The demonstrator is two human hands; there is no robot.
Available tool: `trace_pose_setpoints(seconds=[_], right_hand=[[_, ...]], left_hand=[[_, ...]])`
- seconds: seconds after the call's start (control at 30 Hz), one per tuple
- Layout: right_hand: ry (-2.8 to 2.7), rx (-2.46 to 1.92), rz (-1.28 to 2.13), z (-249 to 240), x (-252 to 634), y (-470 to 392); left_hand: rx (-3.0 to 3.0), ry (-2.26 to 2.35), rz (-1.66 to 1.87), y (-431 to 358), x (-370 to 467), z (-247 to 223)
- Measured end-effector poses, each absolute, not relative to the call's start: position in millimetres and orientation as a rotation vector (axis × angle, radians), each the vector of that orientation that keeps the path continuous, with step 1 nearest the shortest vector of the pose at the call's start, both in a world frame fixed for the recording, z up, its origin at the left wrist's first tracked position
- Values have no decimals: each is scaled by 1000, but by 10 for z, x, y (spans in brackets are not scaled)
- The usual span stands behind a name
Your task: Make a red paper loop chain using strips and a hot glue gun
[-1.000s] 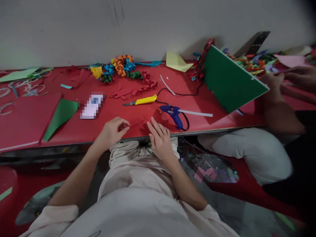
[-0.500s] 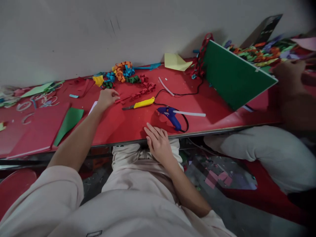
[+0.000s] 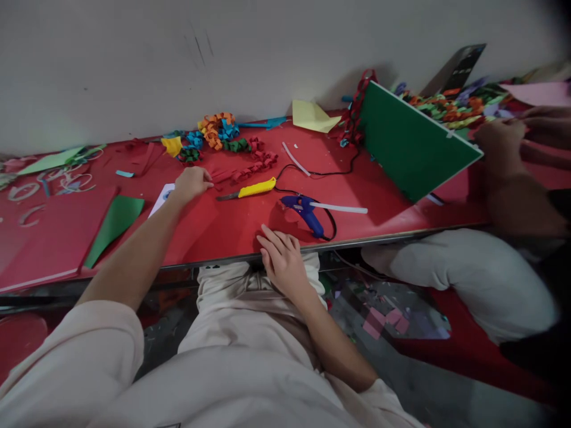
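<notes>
My left hand (image 3: 193,183) reaches over the red tabletop with its fingers curled together at the near end of a red paper strip (image 3: 223,176). That strip lies beside a folded red paper chain (image 3: 256,169), which runs on into green, orange and blue folded links (image 3: 218,129). Just right of this hand lies a yellow-handled cutter knife (image 3: 257,188). My right hand (image 3: 283,258) rests at the table's front edge, holding nothing, its fingers stretched out. A blue glue gun (image 3: 307,214) with a white glue stick (image 3: 341,207) in its back lies beyond the right fingertips.
A green board (image 3: 414,142) leans upright on the right, near another person's hands (image 3: 502,139). Green paper (image 3: 115,229) and a red sheet stack (image 3: 53,238) lie left. A yellow sheet (image 3: 314,116) lies near the wall. The glue gun's black cord (image 3: 334,173) crosses the table.
The view has shifted slightly. My left hand stays at the red paper strip, and my right hand remains at the table edge. The other person's hands have come together beside the green board.
</notes>
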State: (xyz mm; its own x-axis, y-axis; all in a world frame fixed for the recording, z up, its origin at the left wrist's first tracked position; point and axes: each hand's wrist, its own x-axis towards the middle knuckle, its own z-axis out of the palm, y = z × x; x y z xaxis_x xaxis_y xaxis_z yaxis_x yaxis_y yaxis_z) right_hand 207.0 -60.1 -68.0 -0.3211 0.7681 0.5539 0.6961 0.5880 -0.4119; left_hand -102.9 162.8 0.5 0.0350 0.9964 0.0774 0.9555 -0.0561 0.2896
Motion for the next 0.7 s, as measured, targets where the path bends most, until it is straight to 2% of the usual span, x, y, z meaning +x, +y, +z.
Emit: trace_pose_setpoints(seconds=[0.3, 0.5, 0.7], right_hand=[[-2088, -1145, 80, -662, 2063, -605], [-2090, -1150, 80, -670, 2059, -603], [-2063, -1178, 58, -607, 2022, -607]], left_hand=[[2175, 2162, 308, 1410, -960, 138], [2167, 2243, 544, 1158, -1068, 414], [2098, 2062, 697, 934, -1176, 631]])
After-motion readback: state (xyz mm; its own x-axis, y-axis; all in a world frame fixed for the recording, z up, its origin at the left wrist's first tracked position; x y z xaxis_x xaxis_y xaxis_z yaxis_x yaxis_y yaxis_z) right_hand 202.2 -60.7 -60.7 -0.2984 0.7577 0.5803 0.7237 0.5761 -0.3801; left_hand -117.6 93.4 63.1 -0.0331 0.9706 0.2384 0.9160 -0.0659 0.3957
